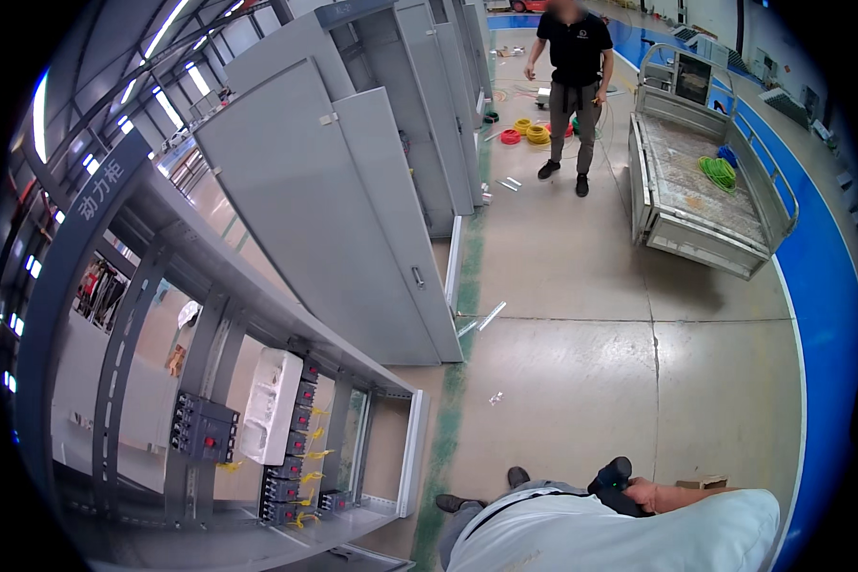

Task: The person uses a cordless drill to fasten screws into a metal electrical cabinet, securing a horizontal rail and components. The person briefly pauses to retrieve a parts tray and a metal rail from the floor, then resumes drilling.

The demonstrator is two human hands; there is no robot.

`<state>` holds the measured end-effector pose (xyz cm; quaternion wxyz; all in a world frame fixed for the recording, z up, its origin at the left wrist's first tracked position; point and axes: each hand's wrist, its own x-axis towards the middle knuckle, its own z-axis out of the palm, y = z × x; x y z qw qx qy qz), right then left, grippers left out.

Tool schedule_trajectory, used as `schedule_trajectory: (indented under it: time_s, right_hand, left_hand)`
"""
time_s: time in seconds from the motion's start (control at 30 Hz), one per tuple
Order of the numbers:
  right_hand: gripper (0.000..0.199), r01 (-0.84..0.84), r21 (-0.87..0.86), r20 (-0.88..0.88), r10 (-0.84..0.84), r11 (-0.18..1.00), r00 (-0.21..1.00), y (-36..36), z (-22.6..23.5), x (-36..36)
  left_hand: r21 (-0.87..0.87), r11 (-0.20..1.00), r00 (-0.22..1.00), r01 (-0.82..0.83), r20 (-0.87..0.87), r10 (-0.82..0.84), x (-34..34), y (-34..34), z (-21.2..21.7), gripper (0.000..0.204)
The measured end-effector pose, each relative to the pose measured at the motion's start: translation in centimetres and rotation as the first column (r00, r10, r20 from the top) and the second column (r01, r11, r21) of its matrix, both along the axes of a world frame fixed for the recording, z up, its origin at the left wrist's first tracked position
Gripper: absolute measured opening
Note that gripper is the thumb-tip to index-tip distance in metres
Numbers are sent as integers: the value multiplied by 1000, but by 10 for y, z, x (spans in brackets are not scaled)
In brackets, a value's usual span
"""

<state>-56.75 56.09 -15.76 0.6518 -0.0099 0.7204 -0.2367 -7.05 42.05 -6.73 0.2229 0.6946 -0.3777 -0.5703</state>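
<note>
My right hand [643, 495] is closed around a dark cordless drill [612, 475], held low against my right side; its far end is partly hidden by my body. My left hand does not show. To my left stands an open grey electrical cabinet frame [391, 477]. Mounted inside it are a large black circuit breaker [204, 429] and a column of smaller breakers [282, 491] with red buttons and yellow wire ties. A white foam tray [271, 405] rests upright beside that column.
Grey cabinets with a door [391, 191] swung out stand ahead on the left. Another person [577, 76] stands farther off near coils of wire [538, 134]. A flatbed cart [696, 172] is at the right, carrying a green coil [718, 173]. Metal strips [492, 316] lie on the floor.
</note>
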Motion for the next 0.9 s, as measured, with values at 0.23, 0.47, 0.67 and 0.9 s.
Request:
schedule_trajectory:
  time_s: [0.23,0.47,0.67,0.9]
  right_hand:
    - [30,-287,8,-135,286,958,949,-27,15,3]
    - [30,-441,-35,-146,432,897,890,-48,18,-2]
    - [39,-583,-35,-214,563,812,798,-83,26,13]
    - [34,-739,-57,-378,670,672,639,-124,-38,14]
  left_hand:
    - [64,904,905,422,-79,-417,13,53,-36,35]
    - [223,893,900,390,-299,-318,2,41,50,19]
    - [51,938,893,344,-325,-310,9,25,11,22]
    - [-71,960,856,269,-439,-272,6,-5,-6,24]
